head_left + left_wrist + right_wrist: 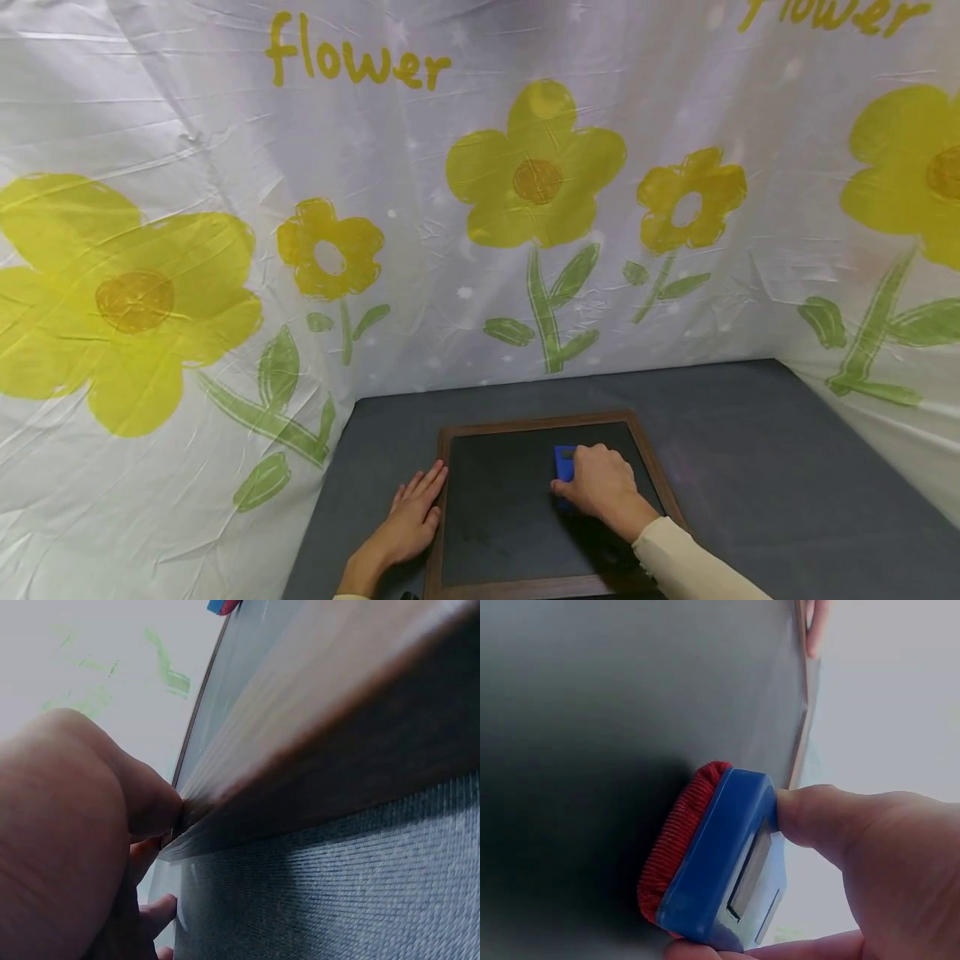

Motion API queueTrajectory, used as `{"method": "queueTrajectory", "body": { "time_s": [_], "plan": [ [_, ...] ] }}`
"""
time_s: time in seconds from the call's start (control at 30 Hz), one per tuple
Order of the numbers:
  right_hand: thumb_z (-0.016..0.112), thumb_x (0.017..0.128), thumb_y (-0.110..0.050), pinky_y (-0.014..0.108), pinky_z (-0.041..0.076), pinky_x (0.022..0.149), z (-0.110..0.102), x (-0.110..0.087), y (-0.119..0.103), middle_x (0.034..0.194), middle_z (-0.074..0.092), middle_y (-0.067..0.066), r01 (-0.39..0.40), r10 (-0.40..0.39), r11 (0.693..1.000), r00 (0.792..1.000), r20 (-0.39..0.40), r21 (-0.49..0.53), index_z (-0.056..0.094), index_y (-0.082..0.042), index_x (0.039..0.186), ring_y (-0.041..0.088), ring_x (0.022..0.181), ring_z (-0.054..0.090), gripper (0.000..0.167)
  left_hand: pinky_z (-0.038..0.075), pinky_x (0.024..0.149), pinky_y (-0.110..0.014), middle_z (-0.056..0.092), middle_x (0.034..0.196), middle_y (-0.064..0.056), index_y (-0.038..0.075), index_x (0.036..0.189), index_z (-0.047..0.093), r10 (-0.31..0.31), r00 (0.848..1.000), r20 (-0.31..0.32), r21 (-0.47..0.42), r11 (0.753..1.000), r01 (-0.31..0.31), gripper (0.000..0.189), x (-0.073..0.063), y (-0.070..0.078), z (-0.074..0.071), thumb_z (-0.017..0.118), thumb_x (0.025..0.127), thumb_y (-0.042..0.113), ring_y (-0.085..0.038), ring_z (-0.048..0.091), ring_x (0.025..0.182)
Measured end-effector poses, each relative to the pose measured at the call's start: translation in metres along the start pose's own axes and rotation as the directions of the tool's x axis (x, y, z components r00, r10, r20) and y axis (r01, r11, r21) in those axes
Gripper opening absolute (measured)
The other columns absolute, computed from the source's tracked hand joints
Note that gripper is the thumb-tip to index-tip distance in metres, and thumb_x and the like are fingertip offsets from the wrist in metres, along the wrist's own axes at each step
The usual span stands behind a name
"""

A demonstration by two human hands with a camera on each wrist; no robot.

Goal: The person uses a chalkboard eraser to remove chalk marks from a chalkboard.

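Note:
A small blackboard (510, 517) in a brown wooden frame (540, 422) lies on the dark cloth-covered table. My right hand (603, 483) grips a blue board eraser (716, 851) between thumb and fingers, over the right half of the board. In the right wrist view the eraser's red ribbed pad (682, 847) faces the dark surface. My left hand (408, 518) rests along the left edge of the frame, fingers straight and fingertips at the wood. From the left wrist view, the thumb lies against the side of the wooden frame (300, 727).
The dark grey table (810, 467) extends around the board. Behind and beside it hangs a white curtain (420, 317) printed with yellow flowers. A small black object (408, 596) shows at the bottom edge, near the frame's lower left corner.

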State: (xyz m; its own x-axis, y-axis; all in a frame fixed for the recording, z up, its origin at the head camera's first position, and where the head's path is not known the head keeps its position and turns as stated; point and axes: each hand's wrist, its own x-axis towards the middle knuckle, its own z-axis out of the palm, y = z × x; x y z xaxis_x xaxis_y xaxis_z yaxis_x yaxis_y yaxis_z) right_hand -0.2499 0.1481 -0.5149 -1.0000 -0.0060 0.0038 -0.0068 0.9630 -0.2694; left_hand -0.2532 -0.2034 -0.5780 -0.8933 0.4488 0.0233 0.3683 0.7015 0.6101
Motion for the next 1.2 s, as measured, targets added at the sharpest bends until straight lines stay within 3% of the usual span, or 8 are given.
{"method": "queueTrajectory", "body": {
  "time_s": [0.2,0.43,0.67,1.0,1.2],
  "plan": [
    [0.089,0.086,-0.057,0.043,0.057,0.055,-0.008,-0.002,0.021,0.09,0.07,0.016,-0.013,0.013,1.0,1.0,-0.006,-0.018,0.077,0.002,0.113,0.028,0.069,0.067,0.066,0.01,0.124,-0.084,0.026,0.182,-0.015,0.003,0.172,0.034,-0.015,1.0,0.006,0.021,1.0,0.015,0.065,0.0,0.001,0.001,0.053,0.109,0.004,-0.056,0.022,0.164],
    [0.088,0.087,-0.056,0.046,0.058,0.057,-0.017,-0.005,0.038,0.091,0.069,0.017,-0.051,0.051,0.998,0.998,0.023,-0.022,0.076,0.003,0.121,0.028,0.07,0.067,0.069,0.011,0.121,-0.085,0.026,0.181,-0.018,0.0,0.171,0.034,0.047,0.999,-0.024,-0.003,0.999,-0.048,0.065,-0.002,-0.003,0.002,0.053,0.109,0.006,-0.06,0.022,0.162],
    [0.087,0.088,-0.054,0.046,0.058,0.057,-0.023,-0.006,0.048,0.09,0.068,0.016,-0.073,0.074,0.997,0.996,0.046,-0.012,0.076,0.003,0.119,0.028,0.071,0.067,0.066,0.009,0.125,-0.083,0.024,0.183,-0.015,0.003,0.172,0.033,-0.013,1.0,0.013,0.014,1.0,0.013,0.064,-0.002,0.001,0.001,0.051,0.11,0.005,-0.055,0.021,0.165],
    [0.088,0.088,-0.052,0.045,0.057,0.055,-0.028,-0.009,0.06,0.087,0.071,0.016,-0.097,0.097,0.995,0.994,0.056,0.0,0.08,0.0,0.111,0.027,0.068,0.066,0.057,0.01,0.125,-0.083,0.025,0.182,-0.015,0.002,0.172,0.033,-0.014,1.0,0.006,0.027,1.0,0.014,0.064,-0.003,0.002,0.002,0.051,0.11,0.004,-0.054,0.021,0.165],
    [0.087,0.089,-0.052,0.047,0.058,0.058,-0.029,-0.009,0.062,0.089,0.07,0.017,-0.079,0.08,0.997,0.995,0.056,-0.013,0.078,0.002,0.114,0.028,0.069,0.067,0.06,0.01,0.125,-0.083,0.025,0.182,-0.015,0.002,0.172,0.033,-0.015,1.0,0.005,0.024,1.0,0.015,0.064,-0.003,0.002,0.001,0.052,0.11,0.003,-0.055,0.021,0.165]
  ]
}}
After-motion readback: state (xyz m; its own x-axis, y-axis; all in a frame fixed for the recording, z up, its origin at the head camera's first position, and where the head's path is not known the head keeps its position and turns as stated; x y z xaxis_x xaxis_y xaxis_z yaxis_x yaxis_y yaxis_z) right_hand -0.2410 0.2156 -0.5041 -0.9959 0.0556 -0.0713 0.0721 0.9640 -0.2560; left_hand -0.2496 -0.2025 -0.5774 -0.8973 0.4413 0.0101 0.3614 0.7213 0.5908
